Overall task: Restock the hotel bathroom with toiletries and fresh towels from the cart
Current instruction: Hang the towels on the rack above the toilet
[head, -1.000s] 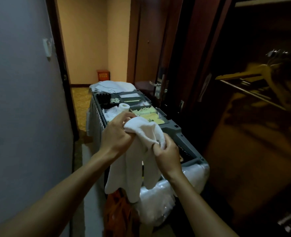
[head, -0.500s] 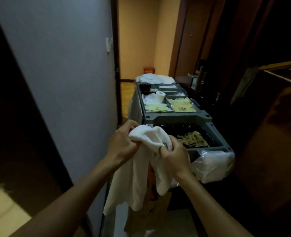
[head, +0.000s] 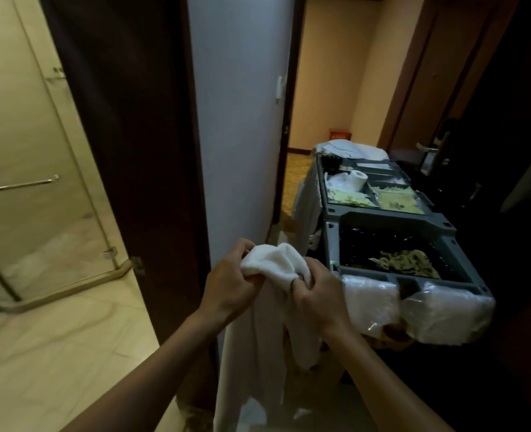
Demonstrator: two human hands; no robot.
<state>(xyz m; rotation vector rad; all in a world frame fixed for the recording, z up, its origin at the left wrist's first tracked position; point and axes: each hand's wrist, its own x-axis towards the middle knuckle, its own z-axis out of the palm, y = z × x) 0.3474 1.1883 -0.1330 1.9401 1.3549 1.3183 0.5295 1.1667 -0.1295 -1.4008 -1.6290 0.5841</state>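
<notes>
A white towel (head: 273,263) is bunched between both hands and hangs down in long folds below them. My left hand (head: 229,282) grips its left end, and my right hand (head: 317,291) grips the right end, fingers curled into the cloth. To the right stands the grey housekeeping cart (head: 392,222), its top tray holding a toilet paper roll (head: 358,179), yellow-green sachets (head: 398,201) and folded white linen (head: 348,149) at the far end.
The bathroom opens at the left, with a tiled floor (head: 55,347) and a glass shower screen (head: 30,182) with a chrome bar. A dark door frame (head: 139,151) and a grey wall edge (head: 236,120) separate it from the corridor. Plastic-wrapped white bundles (head: 445,313) hang off the cart's near end.
The view has swung left, so the cart now lies to the right and the bathroom doorway has come into sight. Both hands keep hold of the towel.
</notes>
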